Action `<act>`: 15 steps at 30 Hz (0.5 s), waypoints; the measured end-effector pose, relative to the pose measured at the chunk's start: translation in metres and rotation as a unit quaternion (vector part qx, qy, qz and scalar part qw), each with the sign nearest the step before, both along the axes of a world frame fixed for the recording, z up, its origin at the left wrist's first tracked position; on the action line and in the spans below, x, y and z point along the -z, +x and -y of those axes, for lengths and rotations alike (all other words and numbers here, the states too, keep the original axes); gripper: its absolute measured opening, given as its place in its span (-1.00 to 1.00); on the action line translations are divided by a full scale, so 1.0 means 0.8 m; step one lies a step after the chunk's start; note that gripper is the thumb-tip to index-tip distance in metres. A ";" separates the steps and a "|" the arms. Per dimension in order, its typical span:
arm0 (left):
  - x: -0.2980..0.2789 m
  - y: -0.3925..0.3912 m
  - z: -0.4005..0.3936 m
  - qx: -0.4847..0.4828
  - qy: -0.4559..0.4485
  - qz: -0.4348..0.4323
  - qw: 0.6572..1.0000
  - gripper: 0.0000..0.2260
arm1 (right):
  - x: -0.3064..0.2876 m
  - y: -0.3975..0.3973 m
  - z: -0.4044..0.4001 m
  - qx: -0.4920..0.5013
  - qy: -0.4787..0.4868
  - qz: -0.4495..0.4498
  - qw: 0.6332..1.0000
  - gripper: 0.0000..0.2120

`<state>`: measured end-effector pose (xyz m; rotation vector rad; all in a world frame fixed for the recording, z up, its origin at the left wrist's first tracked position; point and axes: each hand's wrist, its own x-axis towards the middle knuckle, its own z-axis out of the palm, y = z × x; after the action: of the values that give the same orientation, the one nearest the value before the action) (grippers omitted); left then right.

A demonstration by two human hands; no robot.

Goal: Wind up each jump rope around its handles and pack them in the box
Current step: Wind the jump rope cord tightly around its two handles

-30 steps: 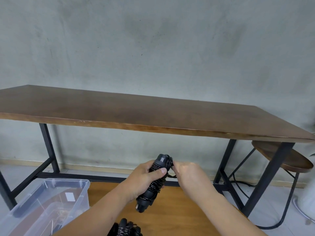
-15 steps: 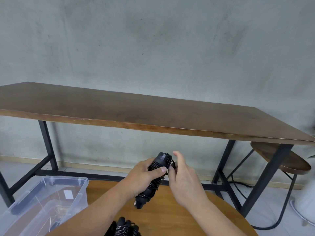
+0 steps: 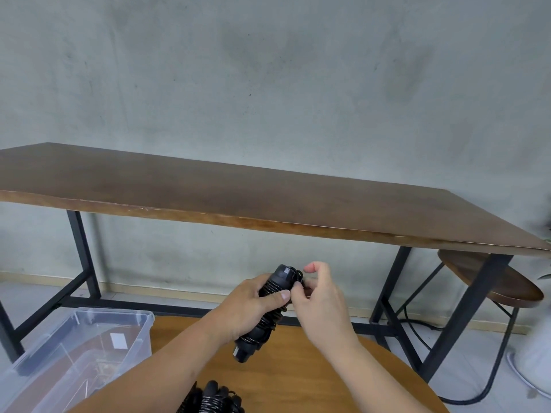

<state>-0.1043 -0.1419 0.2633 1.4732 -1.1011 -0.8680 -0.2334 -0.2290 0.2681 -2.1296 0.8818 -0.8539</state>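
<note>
While the left hand (image 3: 253, 305) grips the black wound-up jump rope (image 3: 268, 311) above the round wooden tabletop (image 3: 298, 368), the right hand (image 3: 320, 296) pinches its loose cord end, right of the clear plastic box (image 3: 89, 338)

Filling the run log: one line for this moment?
left hand grips wound jump rope | right hand tucks cord end | box open

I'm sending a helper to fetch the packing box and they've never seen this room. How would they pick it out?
Start from the long dark wooden table along the grey wall. In front of it, to the left of the round light-wood table, sits the box. It is the only see-through plastic container here, lidless, with a small white label showing through it.
</note>
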 end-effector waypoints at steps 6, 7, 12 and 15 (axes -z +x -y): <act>0.000 0.000 0.002 -0.021 -0.021 -0.013 0.999 -0.86 | -0.004 0.010 0.005 0.078 0.189 0.131 0.970 -0.82; 0.000 0.001 0.002 -0.024 -0.021 -0.013 0.999 -0.86 | -0.004 0.011 0.005 0.076 0.221 0.144 0.962 -0.81; 0.004 0.000 0.004 -0.032 -0.024 -0.021 0.999 -0.83 | -0.003 0.013 0.003 0.070 0.255 0.156 0.952 -0.84; 0.004 -0.002 0.005 -0.037 -0.028 -0.031 0.998 -0.77 | -0.004 0.013 0.002 0.059 0.264 0.165 0.949 -0.90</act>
<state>-0.1060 -0.1457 0.2601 1.4229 -1.0100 -0.8204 -0.2233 -0.2304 0.2709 -1.4363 0.9390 -0.8827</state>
